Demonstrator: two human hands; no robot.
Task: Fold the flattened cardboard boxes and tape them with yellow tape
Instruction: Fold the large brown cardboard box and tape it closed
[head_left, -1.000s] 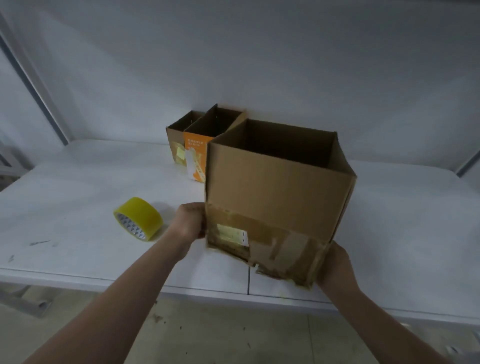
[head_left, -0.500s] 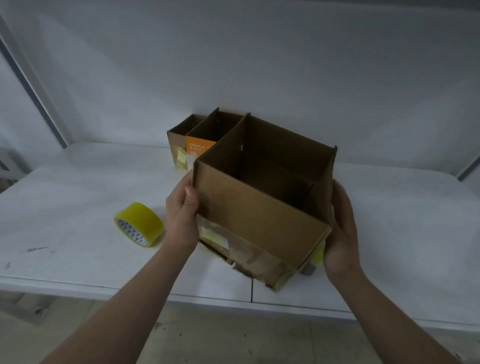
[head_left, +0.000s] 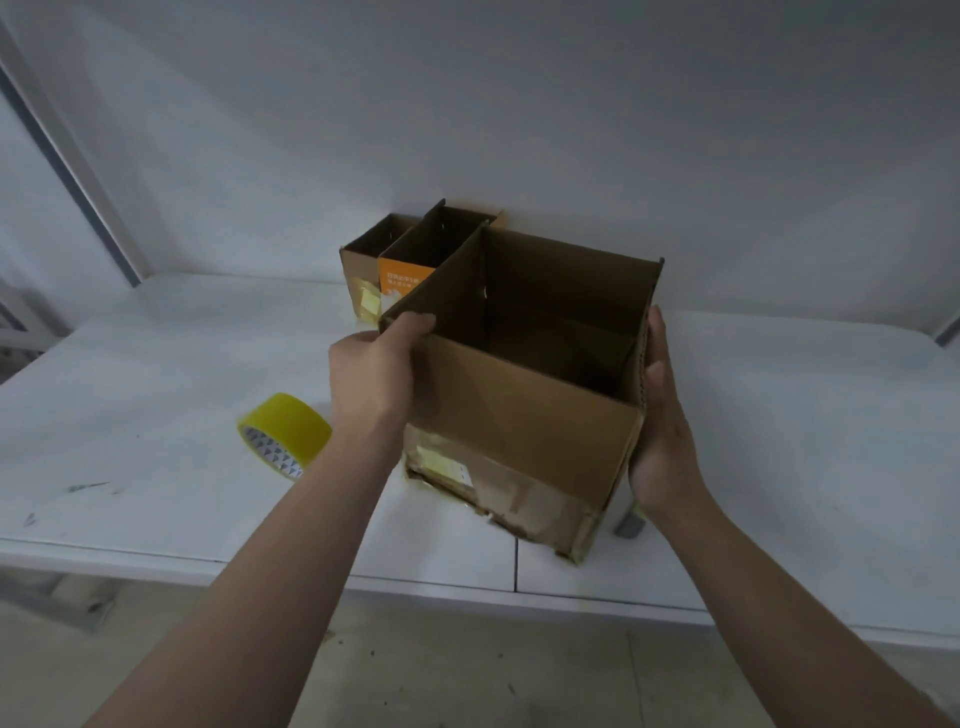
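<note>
A person steadies an open-topped cardboard box (head_left: 524, 415) at the front of a white table (head_left: 156, 374). The left hand (head_left: 376, 374) grips the near-left corner w/ fingers hooked over the rim. The right hand (head_left: 662, 421) lies flat against the right wall, fingers straight. The yellow tape roll (head_left: 285, 434) sits on the table just left of the left wrist, apart from the box. Two smaller open boxes, one brown (head_left: 363, 260) and one w/ an orange panel (head_left: 402, 275), stand behind.

The box's near btm corner is close to the table's front edge, and a small grey object (head_left: 629, 526), not identifiable, lies beside its right side. Likely risks: the box slides off the edge if pushed fwd carelessly, sits crooked if it catches on the grey object, or racks out of square since only one hand truly grips it. The worn, peeling old tape (head_left: 524, 499) low on the front may also give way
</note>
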